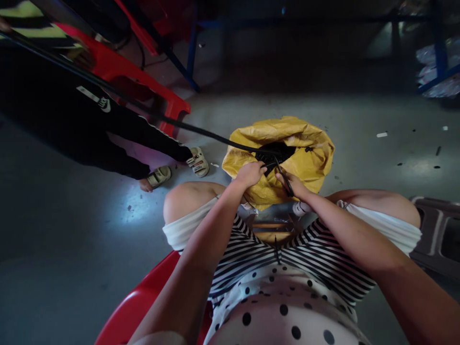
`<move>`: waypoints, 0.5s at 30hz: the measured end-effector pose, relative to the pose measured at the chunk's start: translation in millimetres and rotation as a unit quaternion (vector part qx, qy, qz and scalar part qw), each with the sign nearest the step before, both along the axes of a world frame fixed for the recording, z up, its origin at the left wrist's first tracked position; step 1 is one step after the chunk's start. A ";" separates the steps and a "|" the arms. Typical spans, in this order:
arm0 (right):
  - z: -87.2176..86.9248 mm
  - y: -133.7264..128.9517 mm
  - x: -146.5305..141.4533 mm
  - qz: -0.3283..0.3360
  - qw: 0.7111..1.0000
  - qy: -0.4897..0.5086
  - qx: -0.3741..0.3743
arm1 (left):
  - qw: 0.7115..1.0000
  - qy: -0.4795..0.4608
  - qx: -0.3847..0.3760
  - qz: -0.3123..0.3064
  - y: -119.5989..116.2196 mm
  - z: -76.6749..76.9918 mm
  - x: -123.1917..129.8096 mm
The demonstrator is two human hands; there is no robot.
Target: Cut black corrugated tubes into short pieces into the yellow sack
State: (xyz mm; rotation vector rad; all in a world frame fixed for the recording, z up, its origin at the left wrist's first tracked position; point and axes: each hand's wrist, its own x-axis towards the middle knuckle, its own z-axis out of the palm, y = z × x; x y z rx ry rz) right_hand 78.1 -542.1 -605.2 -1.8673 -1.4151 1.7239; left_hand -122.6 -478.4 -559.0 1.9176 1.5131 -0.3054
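A yellow bag (312, 139) with its mouth open stands on the floor between my knees, and dark material (278, 151) shows inside. At the opening, my left hand (250, 173) is closed on a thin black strip or cord. My right hand (293, 184) grips a pair of black-handled scissors (285, 179), with the blades pointing up and left over the bag's mouth. Both hands are close together at the near side of the opening. A long black cord (201, 132) runs from the bag up to the left; whether the piece in my left hand belongs to it, I cannot tell.
At the left stands a person in black trousers (125, 129), whose hand (4, 25) is at the cord's far end. A red plastic stool (143, 79) is behind. I sit on a red chair (143, 299). Blue metal legs (192, 52) rise beyond; a grey stool (431, 230) is right.
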 end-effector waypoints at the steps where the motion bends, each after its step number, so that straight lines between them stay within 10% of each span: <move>1: -0.8 0.7 1.0 0.001 1.000 -0.013 0.012 | 1.000 0.001 -0.003 -0.002 0.2 0.8 0.0; 15: -5.7 -4.1 3.5 -0.012 0.999 -0.040 0.032 | 0.999 0.017 -0.018 0.021 -0.3 -3.9 -2.7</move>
